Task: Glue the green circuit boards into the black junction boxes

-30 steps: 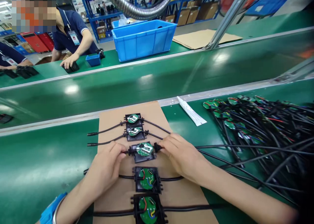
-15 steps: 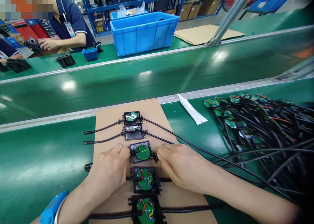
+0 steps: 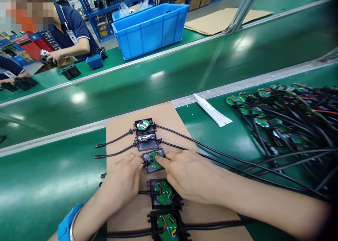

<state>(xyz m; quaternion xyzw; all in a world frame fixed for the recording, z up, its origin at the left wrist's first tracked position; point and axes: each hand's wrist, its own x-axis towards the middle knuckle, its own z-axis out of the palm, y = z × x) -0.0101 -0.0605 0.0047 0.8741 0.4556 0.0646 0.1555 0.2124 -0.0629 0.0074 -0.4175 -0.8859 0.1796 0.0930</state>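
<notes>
At the middle housing, left hand clamped on cable; right hand, forefinger on board, grip unclear.

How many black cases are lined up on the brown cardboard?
5, far to near: the farthest case; second case; middle case between left hand and right hand; fourth case; and nearest case, cut off by the picture's bottom edge. More could lie beyond.

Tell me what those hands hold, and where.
The left hand apparently pinches a black cable beside its housing; the right hand touches the circuit board, any hold hidden.
</notes>
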